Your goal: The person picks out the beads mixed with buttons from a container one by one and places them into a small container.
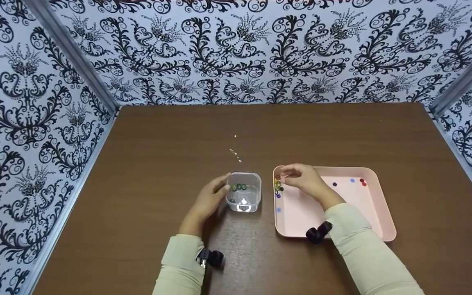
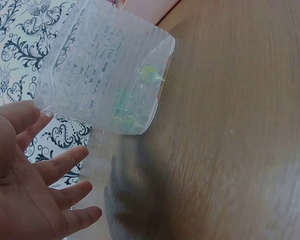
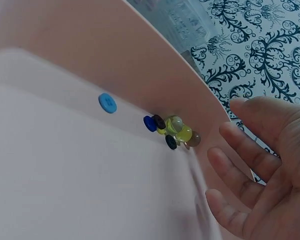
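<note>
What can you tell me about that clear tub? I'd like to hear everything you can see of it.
The tub is see-through, apparently plastic, squarish with rounded corners and a lip round the top. It has no lid on and stands upright on the table, left of the pink tray and apart from it. Green and yellowish marbles lie inside. The left grip holds its left rim.

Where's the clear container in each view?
Head: the clear container sits just below picture centre, left of the pink tray.
Left wrist: large, upper left.
Right wrist: top edge, right of centre, cut off by the frame, beyond the tray's wall.
Shared landmark: the pink tray, a sliver at the top in left wrist, filling most of right wrist.
</note>
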Demonstrator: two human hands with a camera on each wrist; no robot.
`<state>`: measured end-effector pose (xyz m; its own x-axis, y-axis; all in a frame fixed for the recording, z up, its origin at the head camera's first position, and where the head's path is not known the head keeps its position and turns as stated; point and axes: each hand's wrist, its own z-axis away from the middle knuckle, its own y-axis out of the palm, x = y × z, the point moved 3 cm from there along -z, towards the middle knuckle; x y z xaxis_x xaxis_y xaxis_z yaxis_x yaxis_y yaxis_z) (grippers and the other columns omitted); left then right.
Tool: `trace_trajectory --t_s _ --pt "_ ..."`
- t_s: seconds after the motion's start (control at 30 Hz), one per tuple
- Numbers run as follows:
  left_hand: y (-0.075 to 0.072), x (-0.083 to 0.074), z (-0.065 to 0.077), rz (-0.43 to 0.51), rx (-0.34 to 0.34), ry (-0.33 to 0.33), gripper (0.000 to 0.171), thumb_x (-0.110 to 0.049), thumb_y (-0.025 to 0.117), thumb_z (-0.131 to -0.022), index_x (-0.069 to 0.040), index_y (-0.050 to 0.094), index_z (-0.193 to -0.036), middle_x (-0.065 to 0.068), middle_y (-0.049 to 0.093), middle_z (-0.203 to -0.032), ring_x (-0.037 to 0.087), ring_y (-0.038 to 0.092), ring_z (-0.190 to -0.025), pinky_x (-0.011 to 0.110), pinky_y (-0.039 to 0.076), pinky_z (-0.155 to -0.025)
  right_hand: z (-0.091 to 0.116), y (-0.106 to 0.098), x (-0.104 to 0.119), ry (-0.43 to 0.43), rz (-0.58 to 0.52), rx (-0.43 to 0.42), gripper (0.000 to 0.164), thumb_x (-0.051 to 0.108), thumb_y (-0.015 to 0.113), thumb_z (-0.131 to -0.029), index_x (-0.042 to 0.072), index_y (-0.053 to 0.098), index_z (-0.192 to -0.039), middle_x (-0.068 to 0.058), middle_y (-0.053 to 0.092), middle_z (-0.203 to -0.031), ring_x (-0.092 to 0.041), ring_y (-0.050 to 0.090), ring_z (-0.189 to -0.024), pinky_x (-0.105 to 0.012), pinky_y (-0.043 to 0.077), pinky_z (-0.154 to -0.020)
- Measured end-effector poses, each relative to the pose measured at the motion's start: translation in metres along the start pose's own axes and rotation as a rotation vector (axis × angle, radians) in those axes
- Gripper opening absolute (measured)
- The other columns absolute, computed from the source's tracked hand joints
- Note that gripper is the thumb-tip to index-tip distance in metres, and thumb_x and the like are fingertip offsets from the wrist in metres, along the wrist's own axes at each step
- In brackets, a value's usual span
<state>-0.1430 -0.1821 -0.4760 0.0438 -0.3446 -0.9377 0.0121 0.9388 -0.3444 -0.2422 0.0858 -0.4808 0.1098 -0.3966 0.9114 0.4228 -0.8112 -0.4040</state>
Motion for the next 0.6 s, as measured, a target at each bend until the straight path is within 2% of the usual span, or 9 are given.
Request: trace_trajectory --t_s 0.23,0.37,0.6 --pt "-0.0007 -0.0003 0.001 -0.024 0.008 -0.006 0.042 -0.01 0.052 -0.097 0.001 0.05 -0.137 0.025 0.047 -0.141 0.04 0.04 -0.134 0.051 0.029 -0.112 -0.0008 0.0003 -0.0003 -0.011 0.073 0.047 0.032 0.007 0.072 -0.082 -0.006 0.066 -0.111 -0.018 0.069 -0.104 -0.026 0.065 -0.096 -0.028 0.05 -0.085" --pt "-0.0009 -0.0009 0.0015 -0.044 0.012 -0.013 0.042 -0.012 0.052 -0.098 0.0 0.05 -0.138 0.025 0.047 -0.141 0.041 0.039 -0.134 0.053 0.029 -0.112 -0.0027 0.0005 0.0 -0.035 0.085 0.064 0.031 0.006 0.072 -0.082 -0.008 0.066 -0.109 -0.02 0.069 -0.103 -0.025 0.065 -0.093 -0.027 0.05 -0.083" --pt "-0.001 -0.0012 0.0007 -0.058 0.003 -0.017 0.042 -0.012 0.052 -0.098 -0.001 0.05 -0.138 0.024 0.048 -0.141 0.04 0.039 -0.134 0.052 0.028 -0.112 -0.0049 0.001 0.0005 -0.019 0.083 0.085 0.029 0.002 0.069 -0.081 -0.01 0.066 -0.107 -0.021 0.07 -0.101 -0.023 0.065 -0.089 -0.024 0.05 -0.079"
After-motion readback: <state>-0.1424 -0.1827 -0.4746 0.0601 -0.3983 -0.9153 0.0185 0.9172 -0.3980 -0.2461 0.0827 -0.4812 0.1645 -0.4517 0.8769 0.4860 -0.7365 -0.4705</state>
